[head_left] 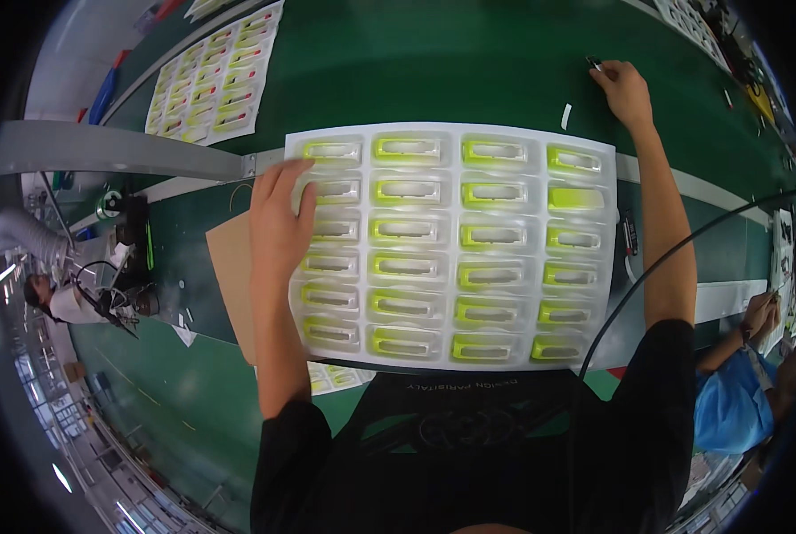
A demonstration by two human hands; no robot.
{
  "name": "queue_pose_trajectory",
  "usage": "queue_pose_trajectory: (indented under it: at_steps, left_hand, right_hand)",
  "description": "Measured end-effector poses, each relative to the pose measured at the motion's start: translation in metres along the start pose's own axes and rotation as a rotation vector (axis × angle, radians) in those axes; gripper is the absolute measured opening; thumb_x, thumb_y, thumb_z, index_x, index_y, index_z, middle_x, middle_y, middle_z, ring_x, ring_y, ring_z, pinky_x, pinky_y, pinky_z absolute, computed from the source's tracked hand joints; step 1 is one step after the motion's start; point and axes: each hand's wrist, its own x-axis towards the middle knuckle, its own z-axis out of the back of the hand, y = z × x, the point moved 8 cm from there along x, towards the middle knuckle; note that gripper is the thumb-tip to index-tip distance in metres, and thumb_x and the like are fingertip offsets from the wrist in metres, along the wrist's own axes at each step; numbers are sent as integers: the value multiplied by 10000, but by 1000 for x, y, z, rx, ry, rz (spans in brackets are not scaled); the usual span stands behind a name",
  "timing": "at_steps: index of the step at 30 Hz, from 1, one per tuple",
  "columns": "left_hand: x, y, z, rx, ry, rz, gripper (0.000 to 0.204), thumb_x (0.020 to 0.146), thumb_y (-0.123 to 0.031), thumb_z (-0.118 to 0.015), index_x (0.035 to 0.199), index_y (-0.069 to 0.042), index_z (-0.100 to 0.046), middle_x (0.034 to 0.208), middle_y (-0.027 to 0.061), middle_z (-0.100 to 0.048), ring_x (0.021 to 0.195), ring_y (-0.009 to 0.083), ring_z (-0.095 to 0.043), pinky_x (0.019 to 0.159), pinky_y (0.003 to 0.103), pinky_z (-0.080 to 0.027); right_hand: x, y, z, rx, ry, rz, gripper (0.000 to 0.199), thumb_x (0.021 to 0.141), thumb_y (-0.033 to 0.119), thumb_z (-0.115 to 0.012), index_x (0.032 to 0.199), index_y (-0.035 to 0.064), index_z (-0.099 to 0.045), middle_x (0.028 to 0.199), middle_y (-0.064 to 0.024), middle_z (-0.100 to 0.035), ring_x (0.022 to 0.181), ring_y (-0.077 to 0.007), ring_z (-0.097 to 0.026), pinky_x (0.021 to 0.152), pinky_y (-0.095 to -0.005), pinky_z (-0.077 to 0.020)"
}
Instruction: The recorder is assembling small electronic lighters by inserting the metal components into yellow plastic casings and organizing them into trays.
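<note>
A white plastic blister tray (451,203) lies in front of me, its pockets holding several yellow-green and clear plastic casings (407,190). In the right column, one pocket has a solid yellow-green piece (577,198), unlike the framed casings around it. My left hand (282,214) rests over the tray's upper left edge, thumb and fingers apart, fingertips by the first casings. Beyond the tray's far right corner, my right hand (626,91) is closed in a pinch on a small dark part (595,64); its exact kind is too small to tell.
A white strip (566,116) lies near my right hand. Another filled tray (215,76) sits at the far left. Brown cardboard (229,267) shows beside my left forearm. A black cable (683,240) crosses on the right, where a person in blue (732,405) works. Another person (60,298) is at left.
</note>
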Motion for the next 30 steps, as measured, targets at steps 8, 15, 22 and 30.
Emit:
queue_pose_trajectory:
  at_steps: [8,15,22,30]
  left_hand:
    - [51,-11,-35,82,373,-243,358,748,-86,-744,1097,-66,-667,983,92,-605,950,300,-560,861,371,-470]
    - [63,-18,-14,34,349,-213,296,735,-42,-747,1018,-31,-659,980,92,-625,854,230,-627,758,339,-523]
    - [0,-70,-15,-1457,172,304,441,870,-186,-552,1291,-74,-483,1019,128,-612,894,273,-634,766,392,-541]
    - [-39,-153,-72,-2270,510,514,399,878,-219,-527,1246,-77,-470,1066,147,-561,705,266,-635,519,325,-520]
  right_hand:
    - [-149,113,43,1564,400,-369,339,995,216,-490,1191,-45,-580,919,-119,-685,664,-139,-640,494,-218,-442]
    - [-209,155,50,1662,449,-523,351,981,137,-486,1259,-70,-540,1001,-175,-684,724,-185,-650,560,-271,-499]
    - [-224,187,60,2146,607,-589,345,979,91,-492,1281,-73,-527,1014,-251,-677,653,-196,-631,535,-255,-483]
    - [-245,221,62,2312,789,-659,422,994,116,-455,1376,-62,-425,1032,-295,-647,584,-176,-554,559,-241,-450]
